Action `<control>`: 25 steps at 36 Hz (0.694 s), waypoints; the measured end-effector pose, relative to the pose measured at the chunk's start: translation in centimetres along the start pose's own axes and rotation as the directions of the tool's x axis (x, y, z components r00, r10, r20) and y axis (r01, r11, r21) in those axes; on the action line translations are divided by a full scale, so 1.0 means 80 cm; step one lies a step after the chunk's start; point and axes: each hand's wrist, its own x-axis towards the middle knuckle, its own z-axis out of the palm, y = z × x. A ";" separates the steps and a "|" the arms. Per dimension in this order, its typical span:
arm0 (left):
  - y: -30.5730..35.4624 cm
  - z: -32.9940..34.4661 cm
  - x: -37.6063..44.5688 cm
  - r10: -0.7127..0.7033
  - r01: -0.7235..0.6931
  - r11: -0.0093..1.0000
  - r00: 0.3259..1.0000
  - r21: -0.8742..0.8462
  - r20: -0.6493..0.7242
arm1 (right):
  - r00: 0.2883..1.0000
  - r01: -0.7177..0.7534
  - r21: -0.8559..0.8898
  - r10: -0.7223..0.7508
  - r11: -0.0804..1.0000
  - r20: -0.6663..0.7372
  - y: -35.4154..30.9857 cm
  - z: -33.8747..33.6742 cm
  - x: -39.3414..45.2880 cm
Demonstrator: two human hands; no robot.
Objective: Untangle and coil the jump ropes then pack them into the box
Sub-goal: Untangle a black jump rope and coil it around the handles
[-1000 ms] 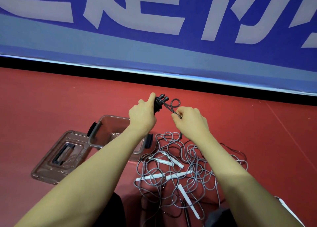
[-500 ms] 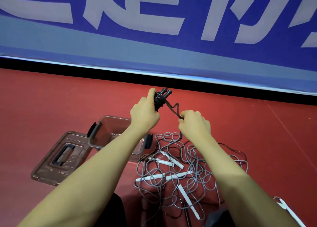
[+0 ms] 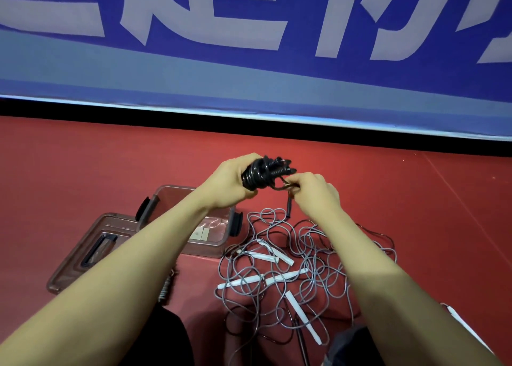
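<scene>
Item 1: black jump rope [image 3: 260,173], wound into a tight bundle, held up above the box [image 3: 213,243]; I see my left hand [image 3: 230,184] with fingers curled round it. Item 2: my right hand [image 3: 315,192], just right of the bundle, pinching its loose end. Item 3: tangled grey ropes [image 3: 299,266] with white handles, on the red floor right of the box. Item 4: lid [image 3: 91,250], left of the box.

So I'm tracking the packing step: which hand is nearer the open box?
Left. The left hand, gripping the coiled black rope, is just above the box; the right hand is off to its right, over the tangled grey ropes.
</scene>
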 end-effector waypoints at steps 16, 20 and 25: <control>-0.005 0.010 -0.006 -0.138 -0.085 0.888 0.888 0.452 0.439 | 0.954 0.145 -0.448 -0.245 0.882 -0.174 -0.012 -0.006 -0.005; 0.000 0.013 -0.007 -0.282 0.021 0.817 0.886 0.576 0.368 | 0.945 0.161 -0.437 -0.267 0.885 -0.191 -0.018 -0.011 -0.007; 0.007 0.023 -0.007 -0.374 0.083 0.693 0.890 0.716 0.260 | 0.929 0.185 -0.445 -0.304 0.876 -0.212 -0.032 -0.010 -0.010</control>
